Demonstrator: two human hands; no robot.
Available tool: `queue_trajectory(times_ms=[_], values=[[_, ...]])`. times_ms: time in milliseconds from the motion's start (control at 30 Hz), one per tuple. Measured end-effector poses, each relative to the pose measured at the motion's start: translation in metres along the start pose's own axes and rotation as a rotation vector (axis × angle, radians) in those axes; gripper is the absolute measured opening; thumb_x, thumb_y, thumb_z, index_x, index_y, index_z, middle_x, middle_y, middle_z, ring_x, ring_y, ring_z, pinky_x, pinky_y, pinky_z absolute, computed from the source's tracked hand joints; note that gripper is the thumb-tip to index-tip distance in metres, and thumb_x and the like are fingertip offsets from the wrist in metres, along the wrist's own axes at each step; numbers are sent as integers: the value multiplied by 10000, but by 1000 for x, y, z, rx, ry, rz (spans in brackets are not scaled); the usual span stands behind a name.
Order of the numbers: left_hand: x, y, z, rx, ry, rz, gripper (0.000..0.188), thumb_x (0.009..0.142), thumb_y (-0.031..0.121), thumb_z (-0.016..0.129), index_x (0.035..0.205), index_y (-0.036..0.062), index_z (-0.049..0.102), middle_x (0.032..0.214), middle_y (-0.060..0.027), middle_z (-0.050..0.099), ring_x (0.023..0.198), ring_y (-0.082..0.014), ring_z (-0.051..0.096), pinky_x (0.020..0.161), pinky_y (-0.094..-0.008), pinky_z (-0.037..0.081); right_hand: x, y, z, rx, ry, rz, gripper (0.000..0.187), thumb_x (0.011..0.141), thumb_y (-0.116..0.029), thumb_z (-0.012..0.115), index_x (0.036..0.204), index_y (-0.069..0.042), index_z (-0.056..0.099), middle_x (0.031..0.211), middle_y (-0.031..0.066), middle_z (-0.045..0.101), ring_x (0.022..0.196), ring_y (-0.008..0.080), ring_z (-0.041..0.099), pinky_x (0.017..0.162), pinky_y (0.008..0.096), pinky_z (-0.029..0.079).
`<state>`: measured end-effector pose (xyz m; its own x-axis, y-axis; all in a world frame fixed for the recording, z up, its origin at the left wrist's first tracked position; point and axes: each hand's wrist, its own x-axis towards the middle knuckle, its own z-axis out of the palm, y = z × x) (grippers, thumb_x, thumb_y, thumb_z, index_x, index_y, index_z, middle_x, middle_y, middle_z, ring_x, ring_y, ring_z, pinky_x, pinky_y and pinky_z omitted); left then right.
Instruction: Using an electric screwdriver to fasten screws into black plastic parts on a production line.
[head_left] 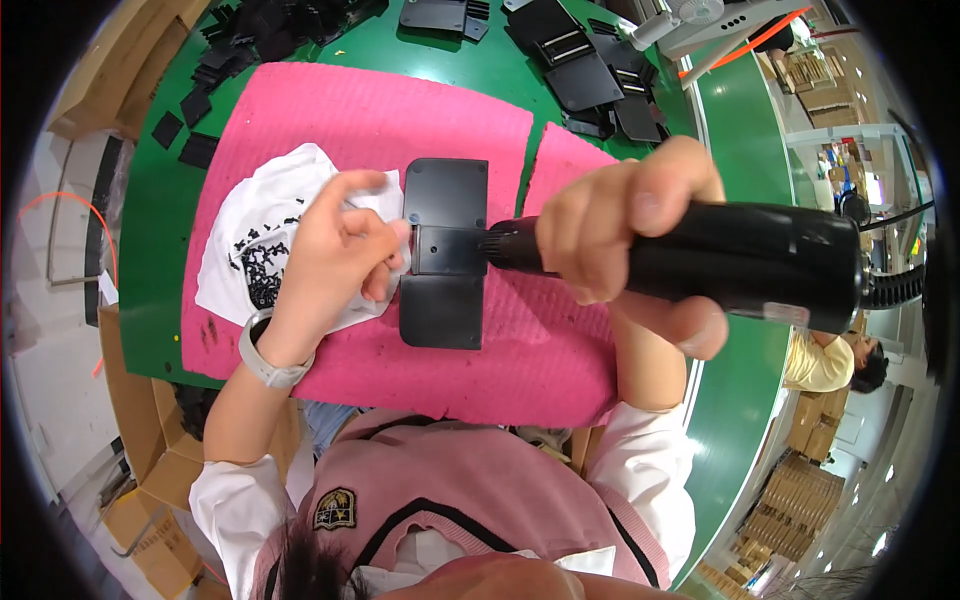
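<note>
Black panel [452, 255], rounded corners, apparently plastic

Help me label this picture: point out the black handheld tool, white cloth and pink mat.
Black handheld tool [762, 256]: head view, its thick barrel.
White cloth [285, 183]: head view, bare upper part.
Pink mat [375, 112]: head view, bare upper part.

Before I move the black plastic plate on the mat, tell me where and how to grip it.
Probably best to pinch the black plastic plate by the side edges of its near panel, from the wearer's side: it lies flat on the pink mat, and the left hand and black electric screwdriver crowd its middle.
</note>
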<state>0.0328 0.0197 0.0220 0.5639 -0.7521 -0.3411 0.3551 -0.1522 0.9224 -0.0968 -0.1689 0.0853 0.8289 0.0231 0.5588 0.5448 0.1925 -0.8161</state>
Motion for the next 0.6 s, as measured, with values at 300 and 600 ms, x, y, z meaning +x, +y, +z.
queue_trajectory(times_ms=[300, 600], values=[[-17, 7, 9, -113, -423, 2, 309, 885, 99, 595, 1152, -52, 559, 658, -26, 563, 433, -48, 461, 396, -183, 336, 11, -1, 4, 131, 87, -221, 437, 838, -433, 625, 1086, -122, 445, 680, -14, 537, 552, 102, 531, 588, 278, 421], [-15, -1, 4, -154, -375, -22, 213, 894, 122, 590, 979, -69, 628, 682, -47, 580, 453, -53, 468, 415, -180, 346, 13, -1, 16, 140, 80, -175, 436, 828, -429, 643, 1074, -127, 448, 664, -20, 540, 532, 100, 532, 597, 273, 429]])
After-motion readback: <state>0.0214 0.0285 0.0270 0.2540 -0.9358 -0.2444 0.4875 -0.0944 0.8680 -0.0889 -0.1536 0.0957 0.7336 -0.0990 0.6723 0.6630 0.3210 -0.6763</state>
